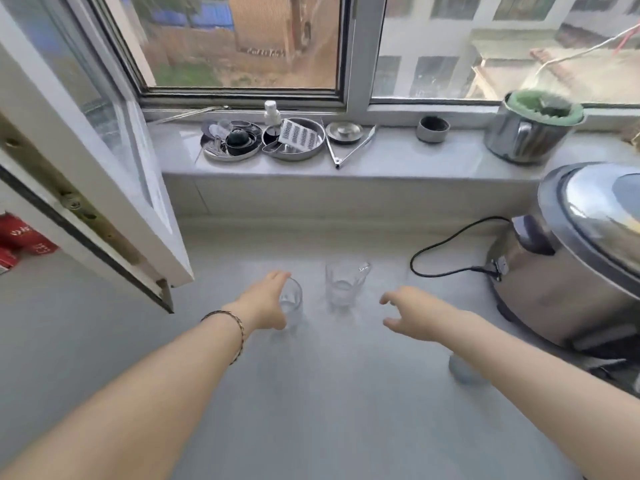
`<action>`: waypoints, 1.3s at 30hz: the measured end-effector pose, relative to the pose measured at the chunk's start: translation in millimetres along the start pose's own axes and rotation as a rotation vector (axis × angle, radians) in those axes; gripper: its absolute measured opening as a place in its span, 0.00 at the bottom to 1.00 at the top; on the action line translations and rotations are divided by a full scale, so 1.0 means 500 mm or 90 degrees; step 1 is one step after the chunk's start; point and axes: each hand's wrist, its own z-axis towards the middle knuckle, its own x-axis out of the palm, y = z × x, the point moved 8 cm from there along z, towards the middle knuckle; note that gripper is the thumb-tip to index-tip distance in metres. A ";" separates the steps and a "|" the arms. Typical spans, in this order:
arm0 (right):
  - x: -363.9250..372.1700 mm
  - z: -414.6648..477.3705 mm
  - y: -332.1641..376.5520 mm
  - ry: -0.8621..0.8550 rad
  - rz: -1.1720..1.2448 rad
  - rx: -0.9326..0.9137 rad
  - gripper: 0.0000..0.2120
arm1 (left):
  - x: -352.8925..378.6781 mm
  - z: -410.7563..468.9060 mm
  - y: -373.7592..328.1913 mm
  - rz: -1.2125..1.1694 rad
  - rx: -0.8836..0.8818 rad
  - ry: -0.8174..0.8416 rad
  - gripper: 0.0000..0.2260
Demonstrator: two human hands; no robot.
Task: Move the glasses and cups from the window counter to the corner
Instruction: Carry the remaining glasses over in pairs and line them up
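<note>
A small clear drinking glass (291, 301) stands upright on the pale grey counter (311, 410), near its middle and toward the back edge below the window ledge. Its long axis is vertical, mouth up. The left hand (266, 303) is wrapped about its left side, fingers curled over the rim side and thumb low; the glass rests on the counter, and whether it is yet lifted cannot be told.

Just beside it to the right stands a clear glass measuring cup with a pouring lip (344, 284), also upright, its spout turned toward the right rear. It is untouched. The right hand (412, 315) hovers near it, fingers and thumb spread wide, holding nothing.

A further pale, blurred rounded object (462, 370) lies under the right forearm by the counter's right edge; its nature cannot be made out.

Judgement: the task is at an early stage. At least two vessels remain on the counter and none is seen at any corner.

Surroundings: a steel rice cooker (571, 271) with black cord (450, 244) occupies the right edge; steel dishes (263, 142) sit on the window ledge (398, 157).
</note>
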 end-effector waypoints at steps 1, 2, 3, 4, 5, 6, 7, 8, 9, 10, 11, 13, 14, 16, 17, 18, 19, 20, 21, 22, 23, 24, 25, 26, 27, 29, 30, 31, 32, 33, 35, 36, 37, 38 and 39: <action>-0.018 0.022 0.003 -0.022 -0.009 -0.031 0.23 | 0.004 0.007 -0.001 -0.010 -0.007 0.001 0.39; -0.036 0.043 0.009 -0.046 -0.017 -0.065 0.24 | 0.007 0.010 0.001 -0.022 -0.019 -0.007 0.38; -0.053 0.062 0.020 -0.071 -0.022 -0.103 0.26 | 0.008 0.010 0.004 -0.033 -0.032 -0.021 0.38; -0.069 0.079 0.033 -0.090 -0.032 -0.142 0.30 | 0.009 0.007 0.009 -0.041 -0.044 -0.039 0.38; -0.081 0.096 0.047 -0.100 -0.053 -0.181 0.34 | 0.009 0.001 0.013 -0.051 -0.057 -0.060 0.38; -0.087 0.113 0.062 -0.098 -0.085 -0.216 0.38 | 0.008 -0.009 0.019 -0.062 -0.073 -0.082 0.38; -0.087 0.130 0.075 -0.081 -0.119 -0.243 0.42 | 0.008 -0.022 0.026 -0.078 -0.090 -0.105 0.38; -0.083 0.145 0.085 -0.057 -0.148 -0.263 0.45 | 0.009 -0.039 0.032 -0.096 -0.108 -0.127 0.37; -0.075 0.156 0.092 -0.029 -0.173 -0.279 0.46 | 0.012 -0.058 0.039 -0.116 -0.127 -0.146 0.37; -0.065 0.164 0.096 -0.003 -0.189 -0.292 0.46 | 0.015 -0.079 0.046 -0.131 -0.143 -0.162 0.37; -0.057 0.169 0.098 0.014 -0.191 -0.302 0.46 | 0.020 -0.101 0.054 -0.139 -0.157 -0.174 0.37; -0.051 0.179 0.097 0.010 -0.159 -0.311 0.44 | 0.030 -0.149 0.075 -0.147 -0.183 -0.197 0.37; -0.052 0.184 0.094 -0.001 -0.143 -0.308 0.42 | 0.034 -0.176 0.087 -0.154 -0.198 -0.211 0.37; -0.052 0.183 0.095 -0.017 -0.134 -0.298 0.40 | 0.047 -0.232 0.113 -0.178 -0.229 -0.237 0.37; -0.048 0.175 0.102 -0.022 -0.146 -0.298 0.39 | 0.057 -0.265 0.128 -0.197 -0.249 -0.248 0.37; -0.044 0.161 0.112 -0.030 -0.171 -0.299 0.38 | 0.066 -0.296 0.141 -0.214 -0.271 -0.261 0.37; -0.036 0.143 0.124 -0.038 -0.209 -0.301 0.37 | 0.076 -0.331 0.154 -0.234 -0.294 -0.275 0.36; -0.023 0.118 0.143 -0.046 -0.247 -0.308 0.36 | 0.087 -0.371 0.170 -0.253 -0.317 -0.291 0.36; -0.010 0.089 0.167 -0.053 -0.269 -0.317 0.36 | 0.101 -0.412 0.185 -0.267 -0.337 -0.304 0.36; 0.005 0.058 0.196 -0.061 -0.275 -0.334 0.35 | 0.117 -0.454 0.201 -0.276 -0.353 -0.316 0.36; 0.020 0.024 0.230 -0.068 -0.264 -0.359 0.35 | 0.135 -0.497 0.217 -0.285 -0.371 -0.326 0.37; 0.039 -0.013 0.270 -0.070 -0.242 -0.386 0.36 | 0.155 -0.544 0.235 -0.296 -0.392 -0.339 0.37; 0.057 -0.049 0.309 -0.070 -0.210 -0.409 0.36 | 0.176 -0.587 0.253 -0.310 -0.413 -0.352 0.37; 0.077 -0.087 0.352 -0.066 -0.178 -0.427 0.37 | 0.197 -0.633 0.271 -0.329 -0.435 -0.370 0.38; 0.102 -0.129 0.401 -0.060 -0.154 -0.447 0.37 | 0.224 -0.686 0.290 -0.354 -0.458 -0.391 0.38; 0.162 -0.215 0.500 -0.037 -0.124 -0.495 0.38 | 0.278 -0.800 0.324 -0.401 -0.502 -0.436 0.37; 0.197 -0.260 0.551 -0.024 -0.118 -0.523 0.38 | 0.306 -0.862 0.339 -0.414 -0.528 -0.458 0.37; 0.232 -0.307 0.600 -0.012 -0.118 -0.553 0.39 | 0.334 -0.926 0.354 -0.419 -0.556 -0.480 0.36; 0.270 -0.356 0.649 -0.003 -0.122 -0.583 0.39 | 0.361 -0.992 0.368 -0.415 -0.584 -0.501 0.36; 0.308 -0.406 0.695 0.007 -0.127 -0.611 0.39 | 0.389 -1.060 0.381 -0.409 -0.613 -0.518 0.36; 0.386 -0.506 0.780 0.023 -0.139 -0.662 0.40 | 0.448 -1.195 0.403 -0.397 -0.667 -0.553 0.36; 0.426 -0.554 0.818 0.029 -0.144 -0.684 0.41 | 0.479 -1.262 0.413 -0.395 -0.694 -0.566 0.35; 0.465 -0.601 0.852 0.038 -0.148 -0.700 0.41 | 0.509 -1.326 0.422 -0.395 -0.720 -0.575 0.35; 0.505 -0.645 0.884 0.051 -0.150 -0.715 0.41 | 0.538 -1.388 0.429 -0.395 -0.747 -0.584 0.35; 0.545 -0.689 0.916 0.067 -0.154 -0.731 0.41 | 0.568 -1.448 0.436 -0.395 -0.772 -0.594 0.36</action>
